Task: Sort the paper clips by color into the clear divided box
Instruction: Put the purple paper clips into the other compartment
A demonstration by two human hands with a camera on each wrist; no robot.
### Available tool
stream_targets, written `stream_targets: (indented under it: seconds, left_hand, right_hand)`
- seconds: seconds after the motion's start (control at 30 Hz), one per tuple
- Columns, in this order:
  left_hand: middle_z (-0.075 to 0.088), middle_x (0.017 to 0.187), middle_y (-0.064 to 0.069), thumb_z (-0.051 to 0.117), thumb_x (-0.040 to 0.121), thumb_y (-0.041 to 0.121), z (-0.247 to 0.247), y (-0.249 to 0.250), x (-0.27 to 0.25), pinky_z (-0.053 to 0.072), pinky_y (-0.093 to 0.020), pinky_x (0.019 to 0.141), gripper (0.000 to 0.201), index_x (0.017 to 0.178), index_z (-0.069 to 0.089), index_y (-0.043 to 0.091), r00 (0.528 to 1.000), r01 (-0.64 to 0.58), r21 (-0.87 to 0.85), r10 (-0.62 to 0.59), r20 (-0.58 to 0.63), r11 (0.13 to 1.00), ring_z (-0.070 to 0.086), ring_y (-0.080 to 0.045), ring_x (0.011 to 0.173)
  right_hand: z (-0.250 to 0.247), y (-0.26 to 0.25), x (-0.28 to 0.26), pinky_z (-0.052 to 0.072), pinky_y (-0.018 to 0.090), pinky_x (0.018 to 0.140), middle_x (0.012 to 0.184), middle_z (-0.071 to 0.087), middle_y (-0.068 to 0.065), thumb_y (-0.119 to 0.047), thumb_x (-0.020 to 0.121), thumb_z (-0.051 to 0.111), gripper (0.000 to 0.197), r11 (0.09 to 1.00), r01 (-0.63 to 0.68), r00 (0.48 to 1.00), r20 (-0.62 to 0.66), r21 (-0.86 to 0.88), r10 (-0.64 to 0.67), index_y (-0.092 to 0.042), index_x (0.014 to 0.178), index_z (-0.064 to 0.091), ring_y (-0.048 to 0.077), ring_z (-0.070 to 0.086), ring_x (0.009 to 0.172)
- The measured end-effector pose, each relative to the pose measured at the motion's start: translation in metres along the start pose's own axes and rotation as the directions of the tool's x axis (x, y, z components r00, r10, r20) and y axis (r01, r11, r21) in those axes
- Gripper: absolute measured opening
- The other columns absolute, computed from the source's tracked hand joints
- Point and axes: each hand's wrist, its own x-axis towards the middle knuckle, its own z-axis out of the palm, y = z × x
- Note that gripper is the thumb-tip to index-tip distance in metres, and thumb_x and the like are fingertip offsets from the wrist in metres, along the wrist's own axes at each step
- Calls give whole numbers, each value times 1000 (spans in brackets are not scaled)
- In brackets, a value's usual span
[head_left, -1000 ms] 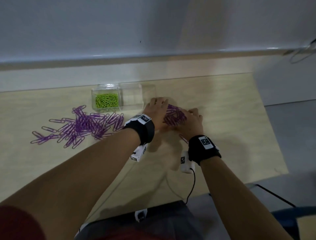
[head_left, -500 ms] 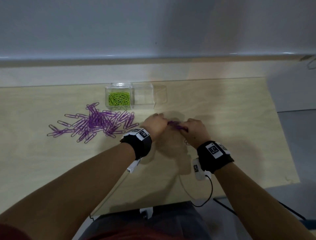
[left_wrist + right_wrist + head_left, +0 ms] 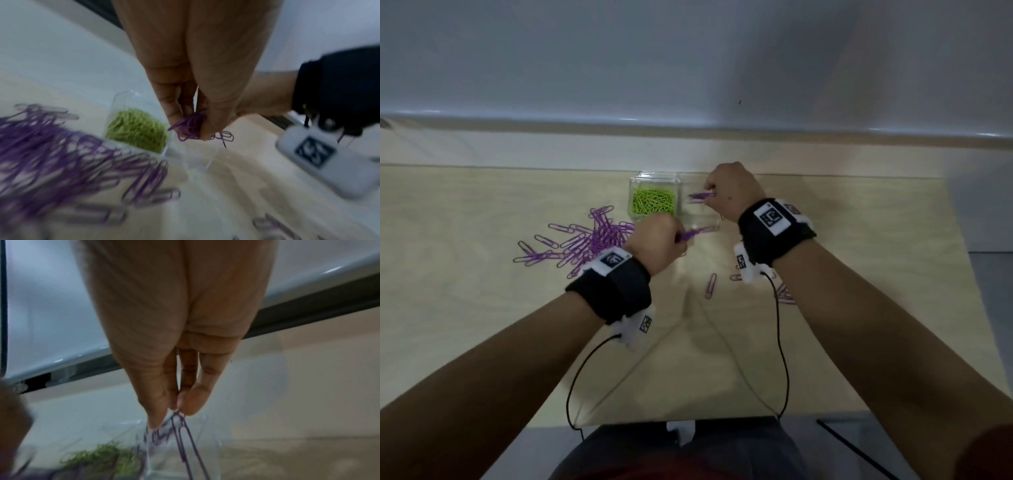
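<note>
The clear divided box [image 3: 654,178] stands at the table's far middle; its left compartment holds green clips [image 3: 653,201] [image 3: 137,129]. My right hand [image 3: 732,192] hovers over the right compartment and pinches a bunch of purple clips [image 3: 701,196] [image 3: 180,431]. My left hand [image 3: 657,240] is just in front of the box and grips another purple bunch [image 3: 690,234] [image 3: 191,126]. A big heap of purple clips [image 3: 589,243] [image 3: 61,152] lies on the table left of the box.
Loose purple clips [image 3: 710,286] lie on the pale wooden table [image 3: 482,308] below my right wrist, more of them [image 3: 786,294] half hidden by the forearm. Black cables [image 3: 782,342] run from both wristbands toward the table's near edge. A wall ledge runs behind the box.
Both hands lifted off the table with purple clips. The right hand went forward over the box's right compartment; the left came up to the box's front. The head view shifted.
</note>
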Motion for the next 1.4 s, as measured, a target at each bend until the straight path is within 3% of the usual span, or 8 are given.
stream_targets:
  seconds: [0.27, 0.5, 0.67, 0.8, 0.9, 1.03, 1.27, 1.4]
  left_hand:
    - [63, 92, -21, 57, 86, 7, -34, 25, 61, 47, -34, 66, 8, 85, 60, 0, 997, 69, 218, -78, 31, 973, 63, -35, 83]
    - [63, 99, -22, 65, 85, 18, -27, 39, 82, 44, -33, 67, 22, 88, 58, -3, 989, 48, 265, -83, 123, 963, 61, -33, 83]
    - [61, 102, -18, 50, 90, 22, -3, 39, 56, 47, -38, 72, 25, 102, 61, 3, 995, -71, 204, 83, -52, 976, 60, -36, 90]
    - [54, 115, -14, 56, 87, 26, 42, 27, 18, 49, -41, 84, 31, 112, 57, 8, 983, -117, 90, 102, 155, 989, 57, -34, 100]
    - [44, 118, -15, 62, 79, 21, 65, 12, 2, 48, -42, 91, 43, 119, 50, 9, 970, -45, 6, 42, 239, 999, 55, -36, 104]
    - [40, 128, -14, 61, 78, 5, 67, -2, -5, 42, -36, 100, 63, 137, 41, 13, 978, -70, -120, 92, 189, 990, 49, -33, 113]
    - [19, 149, -7, 84, 59, 36, 58, -9, 10, 38, -44, 105, 115, 146, 14, 13, 935, -248, 116, 206, 290, 962, 23, -29, 132]
    - [24, 144, -7, 81, 56, 51, 60, 2, 22, 39, -40, 103, 113, 143, 22, 10, 930, -272, 151, 220, 294, 950, 26, -27, 127]
  right_hand:
    - [12, 69, -73, 38, 24, 85, 105, 67, 15, -4, 84, 56, 24, 970, -190, 963, -163, 150, 214, -7, 103, 70, 31, 62, 98]
    - [61, 123, -157, 51, 43, 93, 124, 36, 12, -29, 69, 83, 67, 773, -582, 813, 156, 253, 561, -13, 126, 50, 35, 56, 102]
    - [96, 101, -154, 51, 35, 85, 115, 41, 11, -28, 67, 84, 61, 784, -518, 835, 7, 342, 549, -11, 118, 55, 30, 54, 91]
    - [109, 63, -135, 43, 33, 78, 93, 61, 17, -28, 79, 63, 26, 890, -315, 932, -67, 330, 355, -8, 96, 64, 26, 43, 84]
    - [113, 44, -120, 45, 37, 79, 91, 60, 16, -34, 78, 40, 42, 902, -232, 956, -89, 363, 281, -9, 99, 66, 30, 48, 83]
    - [97, 38, -118, 51, 35, 80, 96, 59, 21, -9, 82, 55, 32, 920, -121, 979, -106, 374, 172, -6, 111, 66, 35, 61, 81]
    - [83, 111, -167, 45, 48, 93, 122, 43, 19, -20, 73, 74, 57, 825, -538, 837, -12, 174, 548, -14, 125, 51, 42, 45, 109]
    - [98, 116, -184, 50, 46, 85, 113, 46, 18, -7, 77, 65, 32, 793, -547, 804, -95, 268, 587, -10, 108, 58, 39, 52, 93]
